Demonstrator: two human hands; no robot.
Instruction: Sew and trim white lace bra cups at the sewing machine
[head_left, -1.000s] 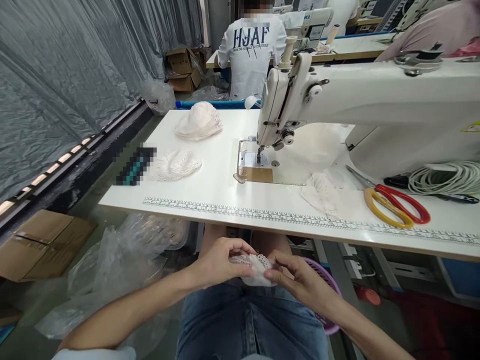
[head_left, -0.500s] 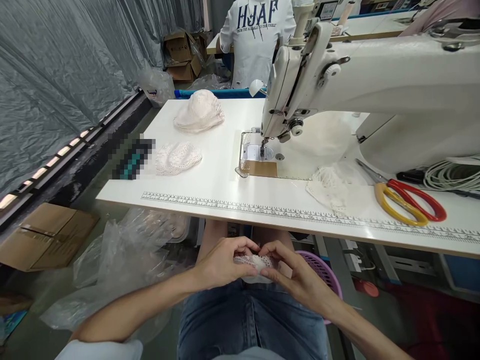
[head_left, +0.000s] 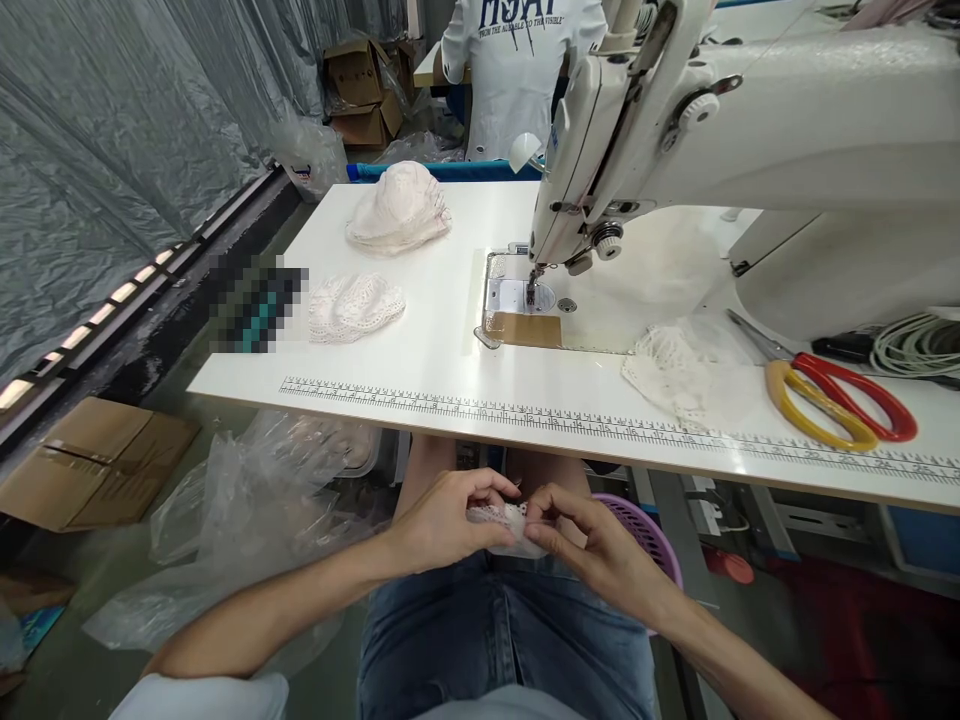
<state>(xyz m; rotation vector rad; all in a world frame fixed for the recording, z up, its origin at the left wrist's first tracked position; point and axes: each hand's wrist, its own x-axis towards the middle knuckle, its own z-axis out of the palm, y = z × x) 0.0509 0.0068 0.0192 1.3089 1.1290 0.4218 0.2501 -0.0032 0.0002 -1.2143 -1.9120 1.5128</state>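
Observation:
Over my lap, below the table's front edge, both hands pinch a small white lace piece (head_left: 504, 519). My left hand (head_left: 442, 522) grips its left side with curled fingers. My right hand (head_left: 592, 548) holds its right side between thumb and fingertips. Most of the lace is hidden between the fingers. A white sewing machine (head_left: 720, 150) stands on the white table (head_left: 435, 360) ahead, its needle (head_left: 531, 290) over the metal plate.
On the table lie a lace pile (head_left: 354, 306), a stack of pink-white cups (head_left: 399, 210), more lace (head_left: 679, 372), red and yellow scissors (head_left: 832, 400) and a coiled cable (head_left: 919, 345). A purple basket (head_left: 651, 535) sits by my right knee. Plastic bags (head_left: 255, 500) and boxes lie left. A person stands behind.
My hands have drawn closer together and bunched the lace piece smaller between the fingers. The view has tilted down and nearer the table.

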